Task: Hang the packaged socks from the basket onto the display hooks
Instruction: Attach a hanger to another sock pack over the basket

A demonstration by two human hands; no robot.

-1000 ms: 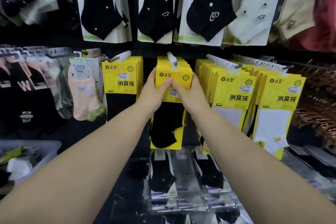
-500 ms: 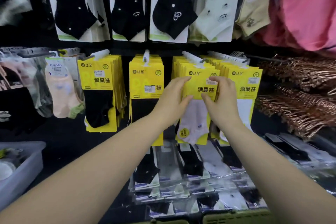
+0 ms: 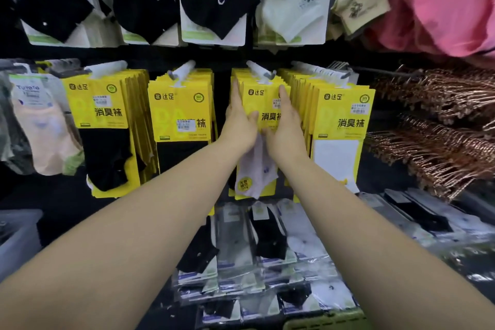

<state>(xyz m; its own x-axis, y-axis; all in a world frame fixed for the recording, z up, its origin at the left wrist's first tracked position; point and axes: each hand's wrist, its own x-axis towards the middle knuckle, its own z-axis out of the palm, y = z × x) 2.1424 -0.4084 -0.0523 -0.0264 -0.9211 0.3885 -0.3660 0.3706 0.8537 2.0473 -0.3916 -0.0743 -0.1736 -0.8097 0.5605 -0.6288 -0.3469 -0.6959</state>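
Together, left hand, right hand, straight fingers touching sock pack

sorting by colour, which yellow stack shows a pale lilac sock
The third stack from the left, between left hand and right hand; first stack and second stack show black socks, fourth stack white.
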